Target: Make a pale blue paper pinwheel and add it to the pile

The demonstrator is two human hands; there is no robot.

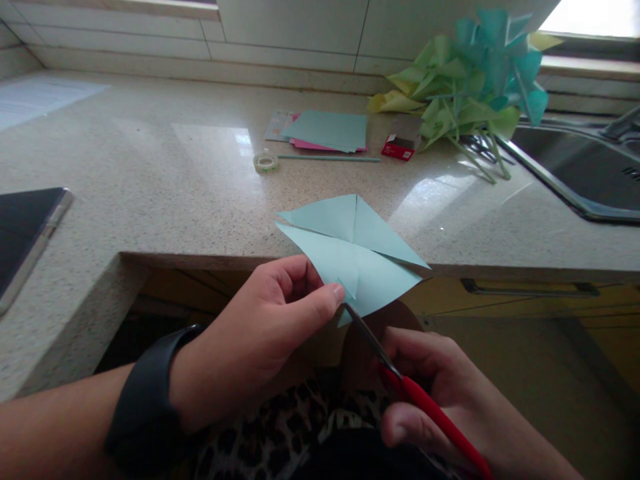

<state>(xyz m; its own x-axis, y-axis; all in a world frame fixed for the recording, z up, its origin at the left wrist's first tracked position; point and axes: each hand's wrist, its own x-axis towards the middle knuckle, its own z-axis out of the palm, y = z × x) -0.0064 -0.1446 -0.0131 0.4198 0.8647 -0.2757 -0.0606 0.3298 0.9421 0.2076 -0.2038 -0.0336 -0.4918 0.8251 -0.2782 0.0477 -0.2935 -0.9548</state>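
Note:
A pale blue-green sheet of paper (pixel 353 230), slit from its corners toward the middle, is held out over the counter's front edge. My left hand (pixel 280 310) pinches its near left part between thumb and fingers, and one small flap curls up by the thumb. In my right hand (pixel 445 393) is a pair of red-handled scissors (pixel 425 403). Their dark blades point up and left, with the tips at the paper's near edge, close to my left thumb. How far the blades are apart cannot be made out.
Behind the paper lie a tape roll (pixel 265 161), a thin green stick (pixel 330 159), a stack of coloured paper (pixel 325 130) and a red box (pixel 400 143). Paper pinwheels (pixel 470 87) rest beside the sink (pixel 585 173). A dark tablet-like device (pixel 30 230) is at left.

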